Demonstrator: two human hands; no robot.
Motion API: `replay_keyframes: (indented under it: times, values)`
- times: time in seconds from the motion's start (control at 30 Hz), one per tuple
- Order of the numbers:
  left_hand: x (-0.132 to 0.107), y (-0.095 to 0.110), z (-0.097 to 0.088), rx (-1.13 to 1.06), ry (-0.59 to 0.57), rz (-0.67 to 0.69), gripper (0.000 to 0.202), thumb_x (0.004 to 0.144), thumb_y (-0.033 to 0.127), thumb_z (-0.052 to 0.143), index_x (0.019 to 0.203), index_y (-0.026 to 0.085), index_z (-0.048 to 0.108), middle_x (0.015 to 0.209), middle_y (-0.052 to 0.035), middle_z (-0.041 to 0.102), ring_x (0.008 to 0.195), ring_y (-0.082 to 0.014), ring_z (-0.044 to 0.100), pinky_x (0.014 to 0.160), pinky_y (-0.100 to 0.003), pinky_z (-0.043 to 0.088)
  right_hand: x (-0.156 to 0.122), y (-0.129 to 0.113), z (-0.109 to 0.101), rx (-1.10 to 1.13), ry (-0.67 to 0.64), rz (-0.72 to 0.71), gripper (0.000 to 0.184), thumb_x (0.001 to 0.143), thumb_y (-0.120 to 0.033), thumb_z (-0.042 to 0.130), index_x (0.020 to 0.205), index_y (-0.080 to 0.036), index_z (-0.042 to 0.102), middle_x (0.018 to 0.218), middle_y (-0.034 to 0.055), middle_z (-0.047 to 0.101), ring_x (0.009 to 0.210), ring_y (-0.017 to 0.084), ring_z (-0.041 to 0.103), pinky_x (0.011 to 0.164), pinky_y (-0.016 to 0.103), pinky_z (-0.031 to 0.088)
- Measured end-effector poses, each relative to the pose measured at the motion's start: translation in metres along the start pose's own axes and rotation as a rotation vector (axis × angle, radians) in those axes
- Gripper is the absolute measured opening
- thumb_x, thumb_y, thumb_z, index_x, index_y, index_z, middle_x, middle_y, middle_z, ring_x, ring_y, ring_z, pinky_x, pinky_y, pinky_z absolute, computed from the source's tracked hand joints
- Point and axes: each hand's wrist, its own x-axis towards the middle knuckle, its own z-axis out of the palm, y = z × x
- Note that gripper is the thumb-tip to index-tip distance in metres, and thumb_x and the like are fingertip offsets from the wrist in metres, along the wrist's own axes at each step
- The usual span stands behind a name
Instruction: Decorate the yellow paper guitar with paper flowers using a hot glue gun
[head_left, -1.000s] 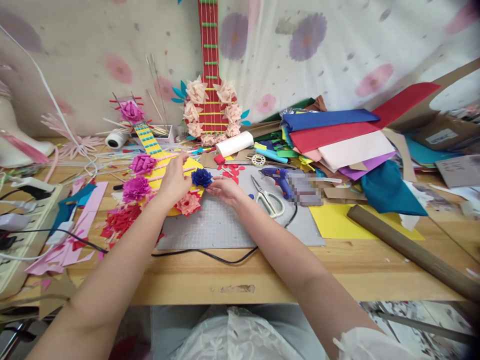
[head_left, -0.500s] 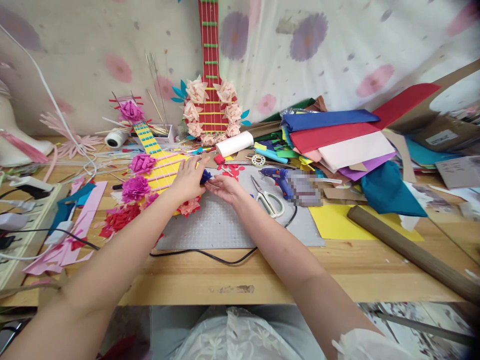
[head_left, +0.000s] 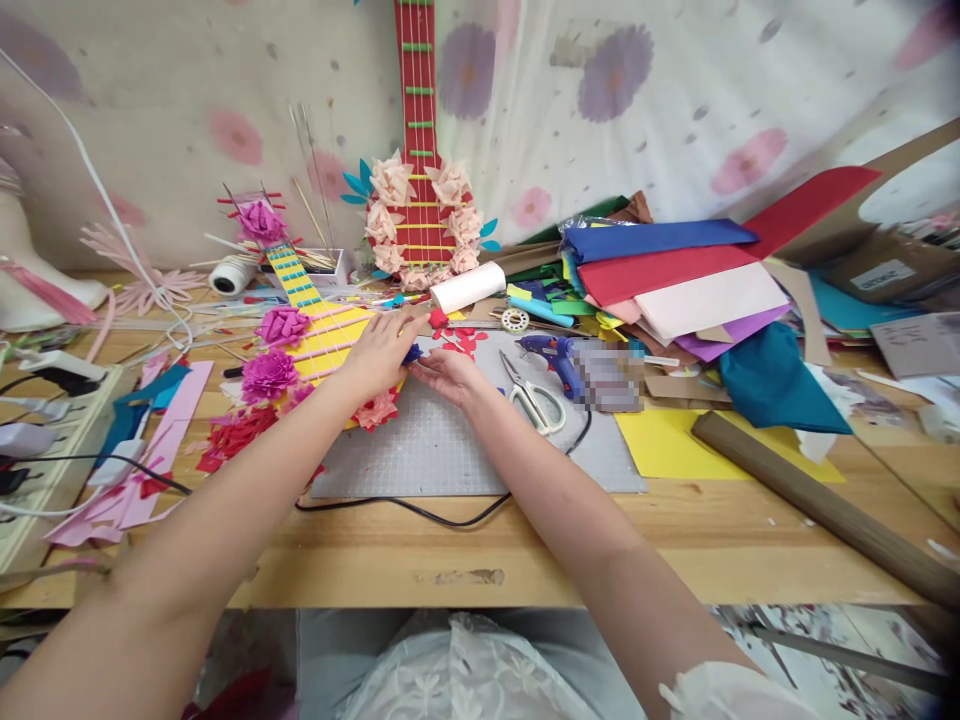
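A small dark blue paper flower (head_left: 413,353) is pinched between my two hands, over the edge of a yellow paper guitar (head_left: 328,337). My left hand (head_left: 384,352) reaches across the guitar's body, its fingers bent around the flower's upper side. From the right, my right hand (head_left: 444,374) grips the flower's lower side with its fingertips. Pink paper flowers (head_left: 270,375) and red ones (head_left: 238,437) line the guitar's left side, and a coral flower (head_left: 376,410) sits below my left hand. Part of the guitar's body is hidden behind my left hand and forearm.
Scissors (head_left: 534,396) and a blue glue gun (head_left: 559,362) lie right of my hands on a grey cutting mat (head_left: 450,460). A red paper guitar (head_left: 420,215) leans on the back wall. Coloured paper (head_left: 690,290) is piled right; a power strip (head_left: 71,460) sits left.
My left hand has tilted slightly, its fingers lying lower and further right over the blue flower. My right hand has stayed almost in place. The view has shifted very slightly.
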Motion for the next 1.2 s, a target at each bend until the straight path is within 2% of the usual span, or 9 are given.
replay_keyframes:
  times: [0.2, 0.33, 0.4, 0.5, 0.57, 0.7, 0.87, 1.07, 1.2]
  values:
    - [0.0, -0.001, 0.004, -0.026, -0.026, -0.014, 0.079, 0.065, 0.006, 0.056, 0.139, 0.017, 0.034, 0.137, -0.017, 0.042, 0.132, -0.0316, 0.034, 0.109, -0.05, 0.025, 0.002, 0.0, -0.002, -0.178, 0.032, -0.176, 0.025, 0.065, 0.001, 0.048, 0.074, -0.021, 0.04, 0.062, -0.0053, 0.048, 0.062, 0.01, 0.059, 0.066, 0.026, 0.053]
    - [0.005, 0.002, -0.01, -0.093, -0.065, -0.037, 0.077, 0.06, 0.007, 0.058, 0.134, 0.018, 0.041, 0.138, -0.0137, 0.041, 0.131, -0.032, 0.035, 0.109, -0.05, 0.027, -0.003, -0.019, -0.035, -0.36, 0.098, -0.352, 0.031, 0.062, -0.003, 0.055, 0.083, -0.021, 0.042, 0.073, -0.0045, 0.054, 0.067, 0.01, 0.059, 0.07, 0.027, 0.05]
    - [0.01, 0.011, -0.02, -0.209, -0.002, -0.024, 0.069, 0.062, 0.008, 0.056, 0.129, 0.019, 0.046, 0.137, -0.0107, 0.043, 0.129, -0.0284, 0.038, 0.108, -0.045, 0.031, -0.009, -0.031, -0.06, -0.758, 0.133, -0.54, 0.028, 0.064, -0.007, 0.057, 0.086, -0.02, 0.046, 0.078, -0.0023, 0.058, 0.07, 0.011, 0.057, 0.071, 0.028, 0.048]
    - [0.017, 0.036, -0.023, -0.387, 0.246, -0.075, 0.051, 0.069, 0.008, 0.049, 0.118, 0.016, 0.053, 0.125, -0.0089, 0.052, 0.12, -0.0218, 0.047, 0.105, -0.038, 0.036, -0.023, -0.043, -0.096, -1.329, 0.128, -0.696, 0.021, 0.07, -0.01, 0.053, 0.088, -0.02, 0.052, 0.079, -0.0001, 0.061, 0.074, 0.014, 0.056, 0.074, 0.031, 0.044]
    - [0.019, 0.058, -0.009, -0.471, 0.343, -0.102, 0.042, 0.071, 0.006, 0.046, 0.111, 0.016, 0.055, 0.116, -0.0082, 0.057, 0.113, -0.0199, 0.052, 0.101, -0.036, 0.041, -0.031, -0.045, -0.111, -1.573, 0.07, -0.711, 0.023, 0.072, -0.01, 0.053, 0.093, -0.02, 0.053, 0.081, 0.002, 0.063, 0.078, 0.017, 0.057, 0.076, 0.032, 0.042]
    - [0.012, 0.097, 0.043, -0.618, 0.223, -0.104, 0.042, 0.071, 0.001, 0.044, 0.108, 0.017, 0.055, 0.108, -0.0079, 0.059, 0.096, -0.0175, 0.059, 0.088, -0.034, 0.049, -0.043, -0.04, -0.118, -1.831, -0.029, -0.78, 0.028, 0.073, -0.01, 0.057, 0.1, -0.016, 0.054, 0.092, 0.0077, 0.064, 0.092, 0.021, 0.055, 0.085, 0.036, 0.04]
    - [-0.002, 0.108, 0.085, -0.702, 0.268, -0.242, 0.041, 0.071, 0.0, 0.043, 0.107, 0.017, 0.055, 0.107, -0.0091, 0.059, 0.093, -0.0166, 0.06, 0.086, -0.034, 0.051, -0.049, -0.032, -0.114, -1.877, -0.02, -0.819, 0.037, 0.077, -0.008, 0.052, 0.113, -0.014, 0.05, 0.096, 0.0101, 0.061, 0.097, 0.023, 0.053, 0.087, 0.037, 0.039]
    - [-0.008, 0.102, 0.084, -0.746, 0.353, -0.27, 0.039, 0.071, -0.001, 0.043, 0.105, 0.016, 0.055, 0.107, -0.0085, 0.058, 0.084, -0.0127, 0.061, 0.08, -0.029, 0.051, -0.048, -0.025, -0.119, -1.696, -0.013, -0.838, 0.054, 0.073, -0.001, 0.044, 0.124, -0.016, 0.04, 0.103, 0.0095, 0.055, 0.09, 0.018, 0.054, 0.083, 0.033, 0.043]
    - [-0.008, 0.101, 0.085, -0.786, 0.374, -0.31, 0.039, 0.069, -0.002, 0.044, 0.102, 0.017, 0.055, 0.104, -0.0072, 0.058, 0.081, -0.0118, 0.061, 0.074, -0.027, 0.052, -0.043, -0.021, -0.122, -1.503, 0.028, -0.862, 0.053, 0.071, -0.002, 0.043, 0.121, -0.017, 0.041, 0.097, 0.0065, 0.055, 0.085, 0.016, 0.054, 0.081, 0.033, 0.044]
